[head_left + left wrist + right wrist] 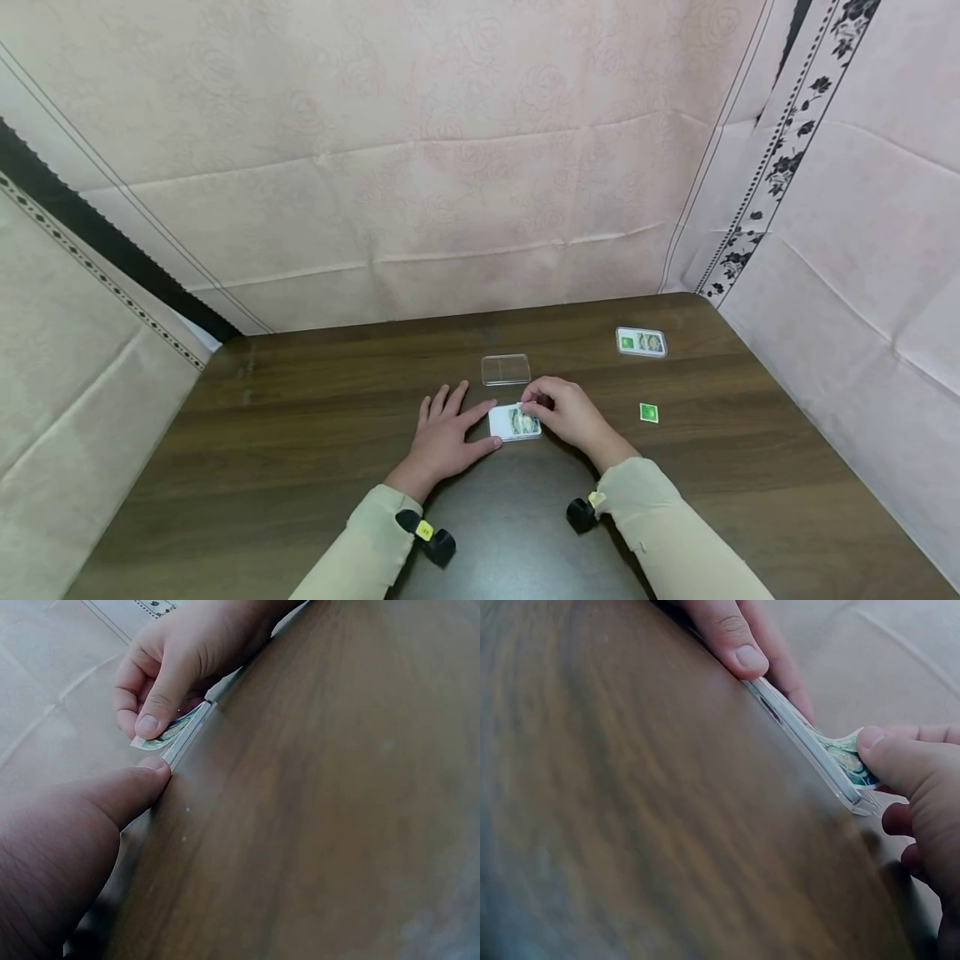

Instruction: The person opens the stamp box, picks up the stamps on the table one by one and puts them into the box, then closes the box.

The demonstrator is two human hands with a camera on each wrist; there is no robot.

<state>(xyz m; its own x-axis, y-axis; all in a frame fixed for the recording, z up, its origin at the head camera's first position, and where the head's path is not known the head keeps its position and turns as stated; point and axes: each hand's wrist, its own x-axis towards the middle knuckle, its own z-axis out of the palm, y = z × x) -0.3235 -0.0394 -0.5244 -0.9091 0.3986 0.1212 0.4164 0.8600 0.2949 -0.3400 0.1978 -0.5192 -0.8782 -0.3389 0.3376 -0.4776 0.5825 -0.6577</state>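
Observation:
A white stack of cards point(501, 423) sits in a shallow clear case on the table. Thumb and index finger of my left hand point(442, 433) brace its left side at the near and far edges, the other fingers spread over the wood. Between thumb and fingertips, my right hand point(566, 411) pinches the right end of the top card point(847, 761), which has a green picture. That end bends up from the stack while the rest lies along it. The left wrist view also shows the curled card point(174, 733) under the right thumb.
Just behind the stack lies a clear plastic lid point(506, 369). Farther right are a small green square point(648, 413) and a clear case holding a printed card point(642, 342). Pale cloth point(450, 208) hangs around the wooden table point(337, 417).

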